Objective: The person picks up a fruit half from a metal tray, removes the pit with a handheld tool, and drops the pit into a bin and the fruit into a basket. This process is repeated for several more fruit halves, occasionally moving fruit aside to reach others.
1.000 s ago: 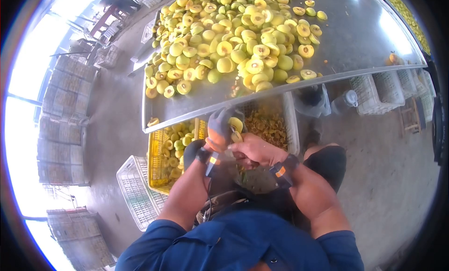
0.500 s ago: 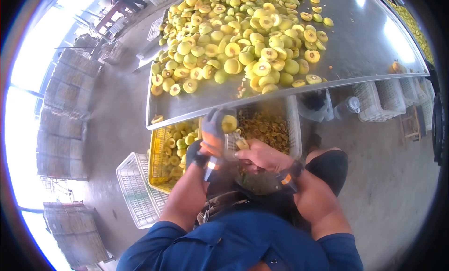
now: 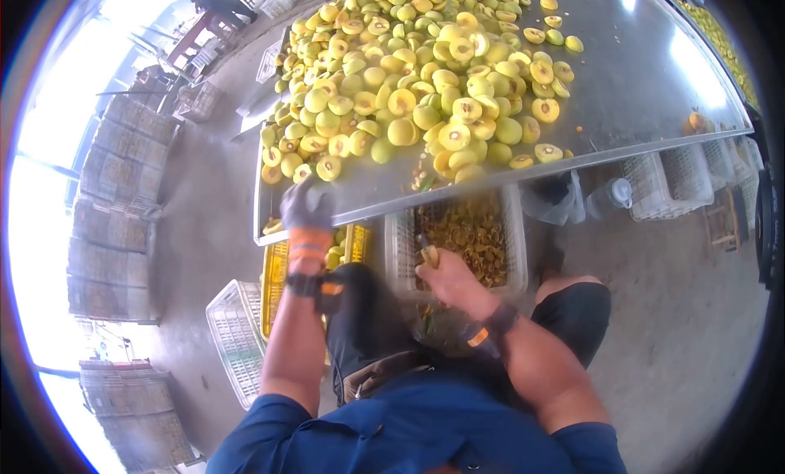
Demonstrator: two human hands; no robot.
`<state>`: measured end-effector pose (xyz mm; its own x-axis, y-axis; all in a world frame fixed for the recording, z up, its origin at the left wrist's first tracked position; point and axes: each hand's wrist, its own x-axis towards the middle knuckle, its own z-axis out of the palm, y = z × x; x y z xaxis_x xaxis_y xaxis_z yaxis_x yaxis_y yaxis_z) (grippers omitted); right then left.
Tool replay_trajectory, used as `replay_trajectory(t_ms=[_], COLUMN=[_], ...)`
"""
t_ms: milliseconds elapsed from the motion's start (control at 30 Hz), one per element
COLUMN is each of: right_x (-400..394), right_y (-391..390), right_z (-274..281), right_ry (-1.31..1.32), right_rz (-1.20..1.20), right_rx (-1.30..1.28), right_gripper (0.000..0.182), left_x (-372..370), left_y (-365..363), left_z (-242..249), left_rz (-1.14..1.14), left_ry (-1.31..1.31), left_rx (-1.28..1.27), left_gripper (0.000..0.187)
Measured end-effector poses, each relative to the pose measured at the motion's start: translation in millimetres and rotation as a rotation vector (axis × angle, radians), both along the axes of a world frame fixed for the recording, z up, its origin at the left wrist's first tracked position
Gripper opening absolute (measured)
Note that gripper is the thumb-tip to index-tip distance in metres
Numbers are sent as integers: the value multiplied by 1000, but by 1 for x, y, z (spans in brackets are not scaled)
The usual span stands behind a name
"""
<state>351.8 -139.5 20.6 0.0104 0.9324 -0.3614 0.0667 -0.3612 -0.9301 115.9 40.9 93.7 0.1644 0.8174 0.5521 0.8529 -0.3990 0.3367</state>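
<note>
My left hand (image 3: 307, 207), in a grey and orange glove, reaches over the near left edge of the metal table (image 3: 372, 189). Its fingers are apart, just short of a halved yellow-green fruit (image 3: 303, 172) at the front of a large heap of fruit halves (image 3: 401, 102). Between the fingers I see nothing held. My bare right hand (image 3: 455, 278) is closed around a small tool with a wooden handle (image 3: 429, 257); its tip is blurred. That hand hovers over the near side of a white crate (image 3: 517, 237) holding brown-yellow scraps (image 3: 470, 229).
Below the table's left corner stands a yellow crate (image 3: 275, 269) with fruit halves inside. White crates (image 3: 233, 331) lie left of it. Under the table at right are more white crates (image 3: 666, 184) and a clear plastic jug (image 3: 612, 194). Stacked crates (image 3: 110, 253) line the left side.
My left hand has moved up and left from beside the white crate to the table edge. The fruit half it held is gone from it. My right hand keeps the tool.
</note>
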Motion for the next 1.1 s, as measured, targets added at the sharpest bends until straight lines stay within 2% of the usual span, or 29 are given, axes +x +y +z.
replay_trajectory(t_ms=[67,133,233,333,400,467,500,533,633,700,800,833,867,933,967,1067,1100], right_x=[-2,2,1,11,12,15,16,17,27,28,27,28,27,22,19,10,13], right_y=[2,6,8,9,10,12,12,12,11,12,13,13,13,10,8,5,5], right_z=[2,8,1,11,14,23,28,35,65,65,57,56,54,48,46,45,45], right_ry=[-30,-15,-27,3,96,116,125,145,169,151,139,140,142,88,62,121,153], right_rz=[4,5,13,-29,-74,-71,-67,-58,-50,-62,-69,-56,-42,-28,-19,-29,5], right_rx=[11,-4,24,74,89,120,134,143,160,203,224,219,214,359,432,482,391], right_gripper=[37,38,38,38,37,35,34,33,27,27,26,25,25,24,23,22,21], left_x=[71,113,175,163,141,112,103,95,89,99,105,103,103,106,101,102,104], left_y=[23,43,83,88,80,64,53,43,4,-19,-36,-42,-46,-56,-59,-78,-78], left_z=[15,21,8,13,21,21,17,9,14,15,7,1,-2,-2,-2,-20,-21], left_rz=[-139,-233,-190,-437,-506,-578,-600,-611,-707,-732,-767,-687,-696,-710,-697,-665,-700], left_ry=[-115,-140,308,327,-86,-531,-669,-915,-880,-914,-685,-748,-774,-824,-612,-623,-552], left_rx=[-174,-217,-471,-487,-915,-1146,-1189,-1254,-1252,-1278,-1167,-1220,-1194,-1139,-1006,-770,-652], left_gripper=[53,58,63,62,57,55,56,48,49,50,50,55,53,48,35,25,27])
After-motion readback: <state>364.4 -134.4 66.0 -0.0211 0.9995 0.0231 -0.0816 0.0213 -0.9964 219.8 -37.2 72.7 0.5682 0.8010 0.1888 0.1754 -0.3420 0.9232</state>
